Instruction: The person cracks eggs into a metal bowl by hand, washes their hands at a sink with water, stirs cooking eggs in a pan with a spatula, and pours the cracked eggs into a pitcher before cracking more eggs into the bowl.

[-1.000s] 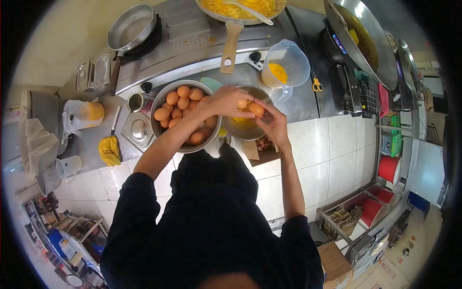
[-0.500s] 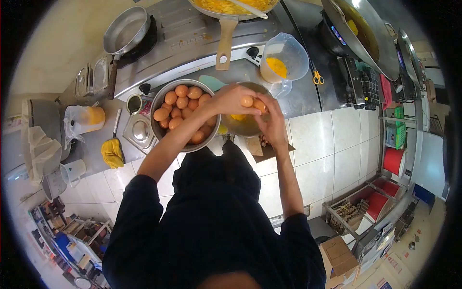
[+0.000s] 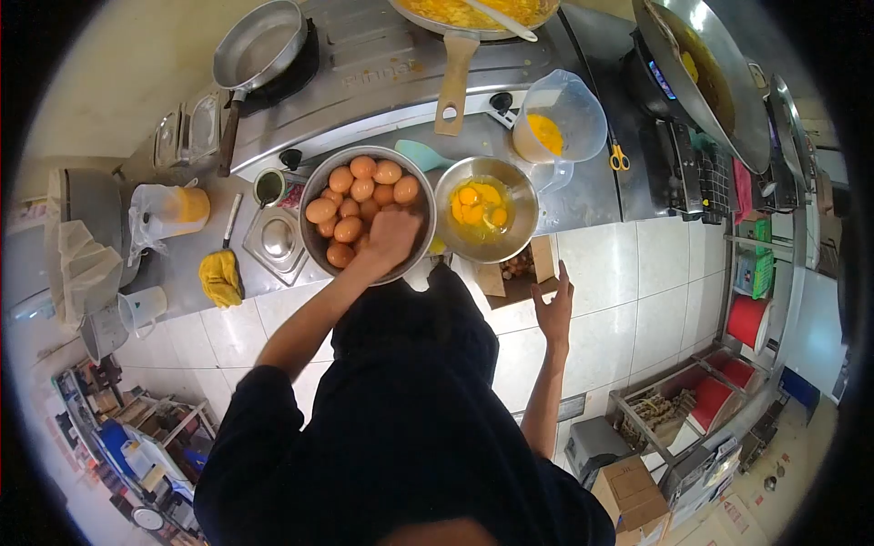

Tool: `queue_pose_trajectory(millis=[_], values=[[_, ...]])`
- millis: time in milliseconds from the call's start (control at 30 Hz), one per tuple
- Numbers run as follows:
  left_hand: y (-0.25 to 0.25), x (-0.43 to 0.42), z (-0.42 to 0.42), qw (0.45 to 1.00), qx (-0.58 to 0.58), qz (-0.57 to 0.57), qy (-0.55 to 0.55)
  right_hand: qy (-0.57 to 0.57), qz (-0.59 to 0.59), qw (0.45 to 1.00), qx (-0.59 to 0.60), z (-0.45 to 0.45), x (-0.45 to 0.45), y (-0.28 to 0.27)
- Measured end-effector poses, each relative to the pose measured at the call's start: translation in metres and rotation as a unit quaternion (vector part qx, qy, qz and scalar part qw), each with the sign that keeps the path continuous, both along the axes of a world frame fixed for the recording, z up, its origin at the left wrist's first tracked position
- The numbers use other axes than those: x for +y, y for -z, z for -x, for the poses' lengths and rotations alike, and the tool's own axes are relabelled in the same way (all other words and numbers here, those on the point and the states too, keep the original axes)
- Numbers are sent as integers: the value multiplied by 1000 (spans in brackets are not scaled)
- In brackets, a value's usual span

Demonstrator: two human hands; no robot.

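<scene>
My left hand reaches down into a metal bowl heaped with brown eggs. Its fingers are hidden among the eggs, so whether they grip one does not show. Beside that bowl, to the right, stands a second metal bowl holding several raw egg yolks in clear whites. My right hand hangs in the air below and right of it, near a cardboard box with what look like eggshells. Its fingers are stretched out with nothing in them.
Behind the bowls are a turquoise utensil, a measuring jug with yellow liquid, and a wooden-handled pan on the stove. Yellow scissors lie to the right. A lidded metal container and yellow cloth sit left.
Both hands were together over the right bowl with brown eggs or shells in them. My left hand has moved into the egg bowl; my right has dropped away, now holding nothing.
</scene>
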State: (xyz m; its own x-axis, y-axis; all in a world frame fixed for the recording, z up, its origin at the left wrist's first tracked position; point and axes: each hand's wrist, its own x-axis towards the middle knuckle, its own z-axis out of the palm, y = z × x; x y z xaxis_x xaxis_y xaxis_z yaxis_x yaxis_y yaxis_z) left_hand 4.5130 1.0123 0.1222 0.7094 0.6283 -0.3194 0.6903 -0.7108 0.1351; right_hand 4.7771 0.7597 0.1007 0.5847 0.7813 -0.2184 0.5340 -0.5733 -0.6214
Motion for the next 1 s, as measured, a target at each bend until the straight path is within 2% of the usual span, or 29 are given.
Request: queue_pose_trajectory(millis=[133, 200, 333, 400, 433, 500, 533, 567, 600, 633, 667, 700, 733, 767, 800, 867, 900, 933, 967, 1000], values=[[15, 2, -19, 998, 62, 24, -8, -12, -35, 999, 9, 12, 39, -27], [15, 9, -19, 999, 31, 26, 35, -25, -47, 999, 10, 20, 55, -45], [-15, 15, -3, 996, -18, 33, 80, -15, -167, 981, 97, 42, 76, -81], [-46, 13, 4, 995, -71, 61, -32, -16, -209, 969, 127, 53, 82, -87], [-55, 11, 13, 995, -70, 63, -28, -34, -206, 966, 154, 60, 86, -87], [-69, 8, 30, 972, -196, 53, -122, -94, -215, 958, 163, 78, 101, -89], [-71, 7, 34, 972, -196, 54, -120, -137, -228, 953, 146, 89, 114, -91], [-74, 6, 38, 950, -277, 82, -121, -137, -229, 953, 146, 104, 127, -96], [-76, 6, 41, 920, -356, 110, -122, -122, -237, 931, 250, 121, 140, -102], [-77, 6, 41, 920, -356, 108, -124, -106, -241, 898, 352, 129, 149, -104], [-78, 4, 36, 891, -396, 177, -136, -108, -239, 898, 353, 129, 156, -98], [-80, 1, 31, 855, -434, 245, -146, -87, -236, 859, 446, 129, 164, -90], [-83, 1, 24, 855, -433, 245, -148, -64, -230, 812, 533, 128, 170, -84], [-87, 1, 15, 833, -464, 258, -157, -42, -224, 782, 579, 122, 174, -86], [-88, 3, 8, 809, -496, 268, -165, -42, -223, 782, 580, 114, 175, -88], [-63, 3, 1, 806, -512, 269, -128, -13, -212, 746, 631, 96, 176, -91], [-49, 2, -4, 776, -525, 311, -159, -27, -240, 827, 508, 91, 174, -89], [-36, 1, -7, 761, -531, 331, -173, -29, -241, 827, 507, 88, 170, -89], [-36, 1, -13, 745, -537, 349, -188, -29, -339, 843, 416, 88, 163, -92], [-35, -2, -21, 659, -523, 456, -290, -27, -431, 844, 318, 88, 157, -96]])
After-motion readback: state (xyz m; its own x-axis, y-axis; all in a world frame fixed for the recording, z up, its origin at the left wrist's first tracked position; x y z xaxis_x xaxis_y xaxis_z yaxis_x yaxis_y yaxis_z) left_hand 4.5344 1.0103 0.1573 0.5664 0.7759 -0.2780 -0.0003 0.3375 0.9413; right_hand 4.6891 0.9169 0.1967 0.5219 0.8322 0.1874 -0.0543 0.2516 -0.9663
